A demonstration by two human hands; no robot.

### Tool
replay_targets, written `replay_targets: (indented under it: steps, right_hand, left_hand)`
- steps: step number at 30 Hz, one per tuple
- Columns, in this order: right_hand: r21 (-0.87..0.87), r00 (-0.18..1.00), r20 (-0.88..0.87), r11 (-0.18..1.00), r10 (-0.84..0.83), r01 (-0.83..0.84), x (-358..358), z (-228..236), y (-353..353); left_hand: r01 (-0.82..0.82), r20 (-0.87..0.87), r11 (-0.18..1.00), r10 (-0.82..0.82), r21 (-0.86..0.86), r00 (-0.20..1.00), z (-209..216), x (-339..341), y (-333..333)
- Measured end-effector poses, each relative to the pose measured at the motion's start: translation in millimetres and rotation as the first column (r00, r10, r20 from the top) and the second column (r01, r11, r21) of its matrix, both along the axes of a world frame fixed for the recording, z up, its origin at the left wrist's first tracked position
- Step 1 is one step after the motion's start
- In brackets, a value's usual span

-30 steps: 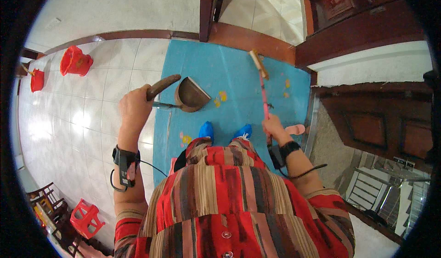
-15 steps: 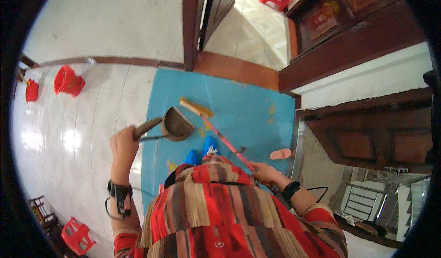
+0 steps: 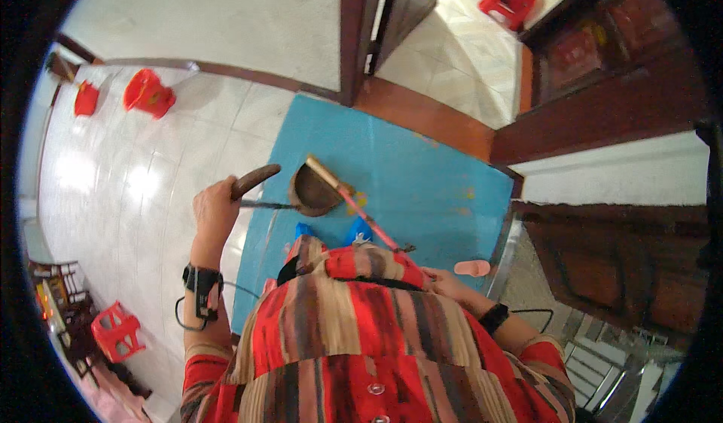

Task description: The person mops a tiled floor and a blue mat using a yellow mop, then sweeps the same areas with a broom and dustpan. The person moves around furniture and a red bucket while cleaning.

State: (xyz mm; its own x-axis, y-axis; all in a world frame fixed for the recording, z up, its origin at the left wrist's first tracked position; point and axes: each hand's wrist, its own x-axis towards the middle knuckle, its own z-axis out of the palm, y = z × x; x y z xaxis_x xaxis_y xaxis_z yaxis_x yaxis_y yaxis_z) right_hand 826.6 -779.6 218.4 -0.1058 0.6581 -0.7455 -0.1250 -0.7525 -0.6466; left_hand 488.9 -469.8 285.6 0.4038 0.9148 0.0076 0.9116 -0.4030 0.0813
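My left hand (image 3: pixel 216 210) is closed around the handle of a dustpan with a round brown pan (image 3: pixel 307 195). A thick brown stick-like piece (image 3: pixel 256 181) juts out of the same fist, and below it a thin dark rod runs to the pan. The pan lies over a blue mat (image 3: pixel 422 174). My right hand (image 3: pixel 446 283), partly hidden by my shirt, is closed on the pink handle of a broom (image 3: pixel 371 226). The broom's pale, narrow head (image 3: pixel 323 173) lies across the pan's right side.
Blue shoes (image 3: pixel 359 232) show at my feet, and a pink slipper (image 3: pixel 472 268) lies at the mat's right edge. Red buckets (image 3: pixel 149 94) stand at far left, a red stool (image 3: pixel 117 332) at near left. A doorway with a wooden sill (image 3: pixel 429 114) opens ahead; a brown door (image 3: pixel 610 257) stands right.
The broom head has come over the dustpan's opening, where before it lay just beyond it. My right hand has drawn closer to my body. The whole view has turned slightly.
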Motion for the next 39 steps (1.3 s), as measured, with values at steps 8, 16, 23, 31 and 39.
replay_targets:
  steps: [8,16,23,31,39]
  right_hand:
    - [-0.13,0.953,0.275,0.987,0.13,-0.097,14,-6,70]
    - [-0.112,0.861,0.47,0.981,0.195,-0.161,-41,-69,216]
    - [-0.211,0.759,0.53,0.925,0.379,-0.315,-95,-55,177]
    - [0.064,0.906,0.374,0.969,0.198,-0.239,-127,-8,146]
    - [-0.089,0.724,0.63,0.953,0.28,-0.291,-143,-52,271]
  left_hand:
    - [-0.215,0.001,0.976,0.215,0.023,0.977,13,-31,26]
    - [-0.232,0.012,0.966,0.235,-0.11,0.972,13,-84,81]
    - [-0.171,0.003,0.984,0.171,-0.055,0.985,-14,-120,125]
    - [-0.174,0.03,0.979,0.178,-0.108,0.984,-14,-144,172]
    - [-0.121,0.077,0.988,0.129,-0.098,0.989,-19,-145,174]
